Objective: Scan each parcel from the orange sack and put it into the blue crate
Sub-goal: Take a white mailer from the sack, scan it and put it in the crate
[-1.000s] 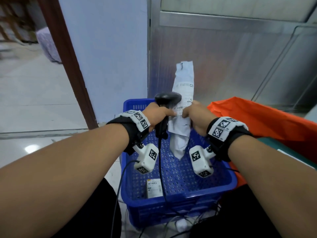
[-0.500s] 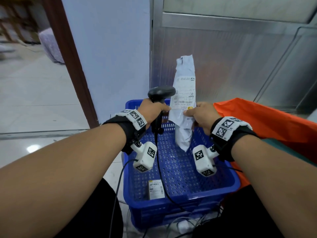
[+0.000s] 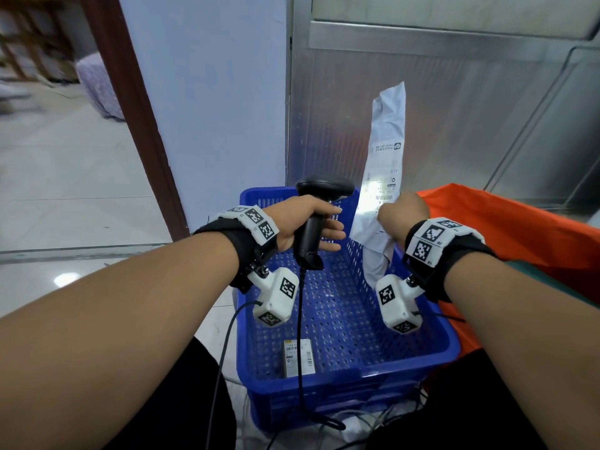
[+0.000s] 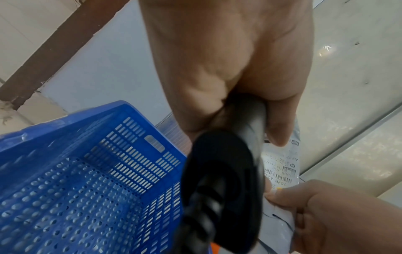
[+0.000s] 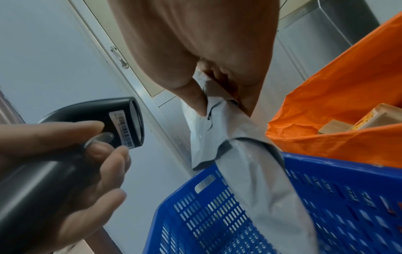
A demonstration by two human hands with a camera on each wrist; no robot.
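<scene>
While seen from the head, left hand (image 3: pixel 305 222) gripping scanner (image 3: pixel 319 206), right hand (image 3: pixel 402 216) pinching grey parcel (image 3: pixel 384 164) above blue crate (image 3: pixel 448 344) holding one small box (image 3: pixel 298 358). From right wrist, brown boxes (image 5: pixel 369 118) inside orange sack (image 5: pixel 339 110).

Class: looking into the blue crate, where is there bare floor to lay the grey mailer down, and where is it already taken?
The blue crate has bare perforated floor across its middle and right, between the far slotted wall and the right wall. The near left corner is taken by a small labelled parcel. The scanner cable hangs over the centre-left; the grey mailer is held above the far right.
</scene>
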